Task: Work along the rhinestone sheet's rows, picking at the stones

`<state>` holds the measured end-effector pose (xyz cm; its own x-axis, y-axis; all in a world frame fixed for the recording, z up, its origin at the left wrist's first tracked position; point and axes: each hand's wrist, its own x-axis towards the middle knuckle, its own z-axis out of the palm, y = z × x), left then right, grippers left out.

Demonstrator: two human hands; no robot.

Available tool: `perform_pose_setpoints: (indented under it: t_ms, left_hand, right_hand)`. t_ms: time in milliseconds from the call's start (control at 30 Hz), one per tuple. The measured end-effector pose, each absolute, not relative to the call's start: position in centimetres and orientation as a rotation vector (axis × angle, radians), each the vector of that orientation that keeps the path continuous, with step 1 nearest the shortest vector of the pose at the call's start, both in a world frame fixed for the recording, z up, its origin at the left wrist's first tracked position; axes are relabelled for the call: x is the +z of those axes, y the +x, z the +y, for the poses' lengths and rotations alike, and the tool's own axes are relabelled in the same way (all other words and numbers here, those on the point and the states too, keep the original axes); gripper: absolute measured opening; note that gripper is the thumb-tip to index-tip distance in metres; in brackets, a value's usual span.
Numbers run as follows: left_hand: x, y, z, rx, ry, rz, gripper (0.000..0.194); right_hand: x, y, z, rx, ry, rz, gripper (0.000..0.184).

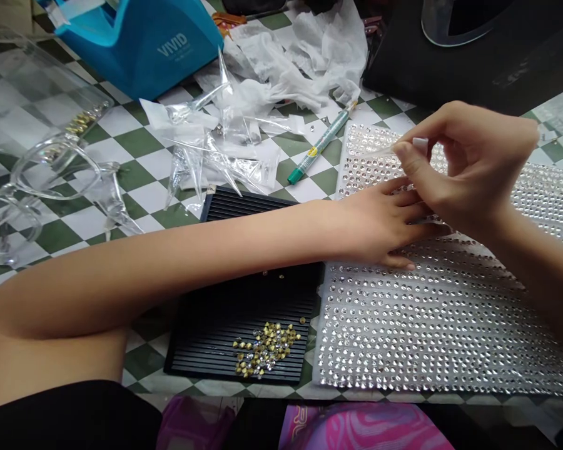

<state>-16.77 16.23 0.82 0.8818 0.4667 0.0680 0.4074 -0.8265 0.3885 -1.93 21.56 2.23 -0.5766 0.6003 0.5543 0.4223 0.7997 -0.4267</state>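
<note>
My left hand (387, 219) lies flat, fingers stretched out, on a clear sheet of stick-on rhinestones (426, 325) at the right of the table. My right hand (464, 165) hovers just above it, thumb and forefinger pinched on a thin clear strip (385, 150) that lifts off the sheet toward the left. A ridged black tray (225, 331) lies under my left forearm; a small heap of gold and silver rhinestones (265, 350) sits near its front edge.
A green-tipped pen (321, 147) lies left of the sheet's far corner. Crumpled clear bags and white tissue (263, 81) litter the green-checked tablecloth. A blue tape dispenser (143, 40) stands at the back, clear plastic boxes (42, 144) at left, a black case (460, 56) at back right.
</note>
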Motion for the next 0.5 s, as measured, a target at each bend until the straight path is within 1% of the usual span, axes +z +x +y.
perform_pose_setpoints:
  t_ms: [167,400,500]
  left_hand:
    - [0.6,-16.8,16.2,0.239,2.697,0.642,0.067]
    - [-0.2,-17.1,16.1,0.365,2.691,0.596,0.066]
    - [-0.1,-17.0,16.1,0.354,2.676,0.601,0.066]
  right_hand:
    - [2.2,-2.0,21.5,0.318,-0.714,-2.269,0.016]
    - [2.1,-2.1,21.5,0.312,-0.706,-2.289,0.018]
    - [2.3,-2.0,21.4,0.295,-0.698,-2.292,0.019]
